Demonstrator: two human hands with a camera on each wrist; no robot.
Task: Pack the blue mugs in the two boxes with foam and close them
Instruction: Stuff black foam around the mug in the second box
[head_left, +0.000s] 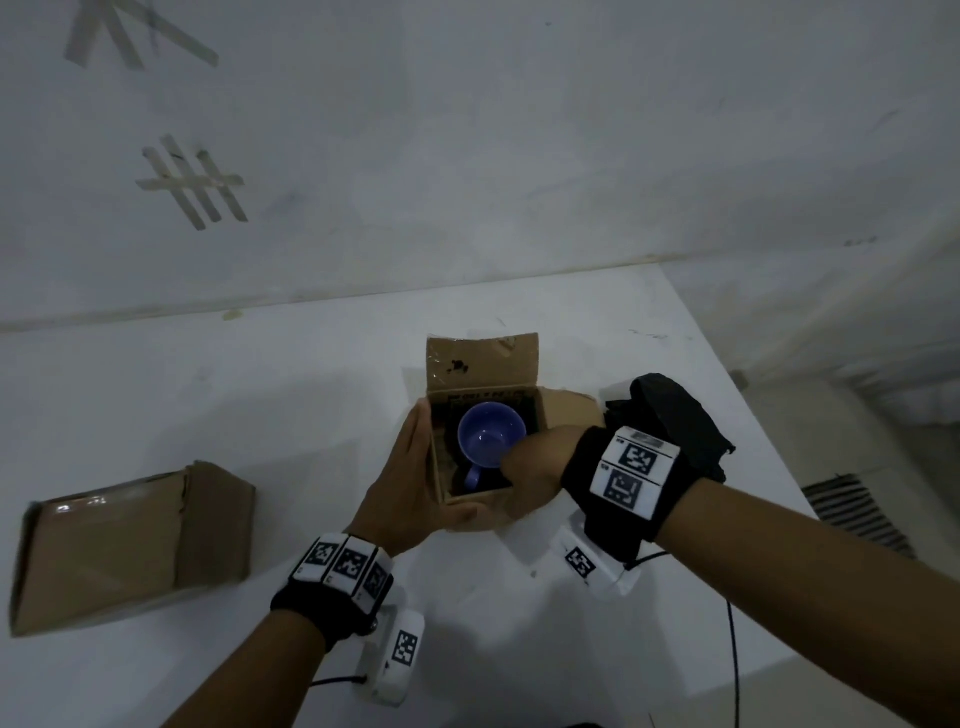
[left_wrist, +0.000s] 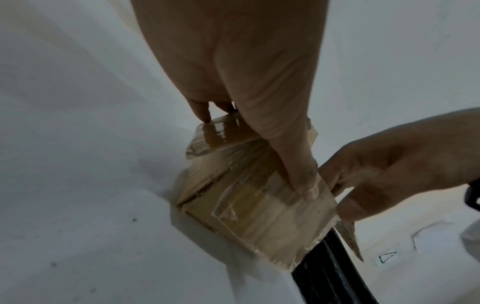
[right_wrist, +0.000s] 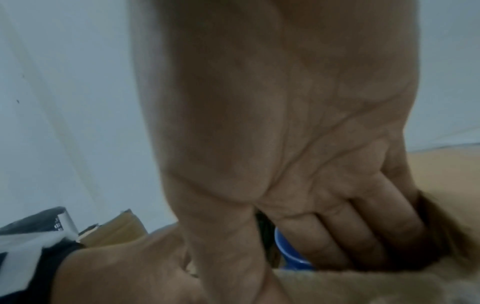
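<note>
A small open cardboard box (head_left: 540, 410) stands mid-table with its back flap up. A blue mug (head_left: 491, 434) sits upright inside it, handle toward me, with dark foam (head_left: 447, 457) around it. My left hand (head_left: 410, 478) holds the box's left wall and front, its thumb (left_wrist: 298, 174) lying along the taped side. At the front right corner my right hand (head_left: 530, 467) has its fingers (right_wrist: 324, 232) curled over the wall beside the mug's rim (right_wrist: 288, 255) and the thumb outside. A second box (head_left: 130, 545) lies on the left.
A crumpled black sheet (head_left: 675, 415) lies right of the small box, partly behind my right wrist. The white table (head_left: 260, 389) ends close on the right, with a striped mat (head_left: 852, 509) on the floor. Thin black cables (head_left: 735, 665) hang from both wrist cameras.
</note>
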